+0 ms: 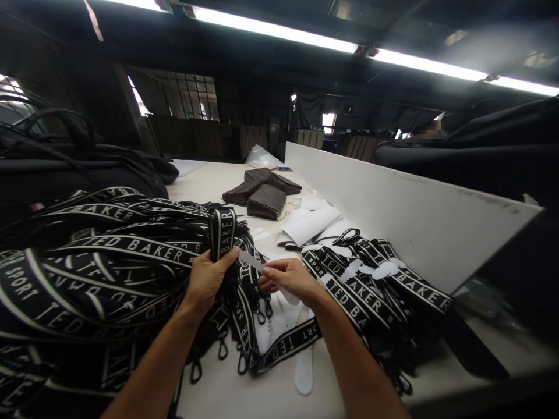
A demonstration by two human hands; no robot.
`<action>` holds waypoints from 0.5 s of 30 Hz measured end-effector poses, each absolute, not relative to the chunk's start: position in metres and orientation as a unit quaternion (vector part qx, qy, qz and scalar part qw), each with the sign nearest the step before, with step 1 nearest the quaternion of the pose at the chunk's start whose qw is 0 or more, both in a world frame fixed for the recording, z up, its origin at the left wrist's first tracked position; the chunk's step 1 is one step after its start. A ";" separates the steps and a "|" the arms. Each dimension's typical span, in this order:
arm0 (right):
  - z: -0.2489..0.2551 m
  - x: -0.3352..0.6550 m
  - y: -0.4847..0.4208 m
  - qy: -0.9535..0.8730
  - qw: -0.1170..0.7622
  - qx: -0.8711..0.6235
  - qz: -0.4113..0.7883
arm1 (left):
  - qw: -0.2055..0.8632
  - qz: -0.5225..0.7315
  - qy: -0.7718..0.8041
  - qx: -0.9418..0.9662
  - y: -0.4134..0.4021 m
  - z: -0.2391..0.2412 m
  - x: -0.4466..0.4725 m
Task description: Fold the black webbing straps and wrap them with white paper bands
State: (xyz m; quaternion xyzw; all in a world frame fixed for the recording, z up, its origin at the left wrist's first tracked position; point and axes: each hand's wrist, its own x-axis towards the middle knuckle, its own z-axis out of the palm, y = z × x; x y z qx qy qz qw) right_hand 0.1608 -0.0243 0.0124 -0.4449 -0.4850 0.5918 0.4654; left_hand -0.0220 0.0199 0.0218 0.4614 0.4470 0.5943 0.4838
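My left hand (206, 278) is closed around a folded black strap (223, 226) with white lettering and pale edge stripes. The loop of the strap stands up above my thumb. A thin white strip (250, 259) stretches from my left fingertips across to my right hand (292, 279), whose thumb and fingers pinch its other end. Part of my right fingers is hidden behind the hand. Below, a lettered strap length (288, 347) droops in a curve over the table. Black metal snap hooks (261, 314) dangle beside it.
A big heap of lettered straps (109, 267) fills the left side; a smaller pile (349, 297) lies right. White sheets (310, 226) and quilted dark brown bags (267, 199) are farther back. A white board (384, 203) stands along the right of the table (205, 180).
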 end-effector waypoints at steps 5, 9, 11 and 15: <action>0.004 0.165 -0.016 -0.490 0.503 -0.437 0.563 | 0.418 0.567 0.469 0.533 0.021 0.023 -0.025; -0.003 0.170 -0.007 -0.490 0.551 -0.508 0.445 | 0.505 0.471 0.424 0.586 0.014 0.029 -0.024; -0.004 0.168 -0.007 -0.495 0.542 -0.507 0.452 | 0.568 0.372 0.372 0.633 0.006 0.031 -0.020; 0.001 0.159 -0.014 -0.496 0.532 -0.463 0.507 | 0.645 0.215 0.310 0.665 -0.005 0.027 -0.013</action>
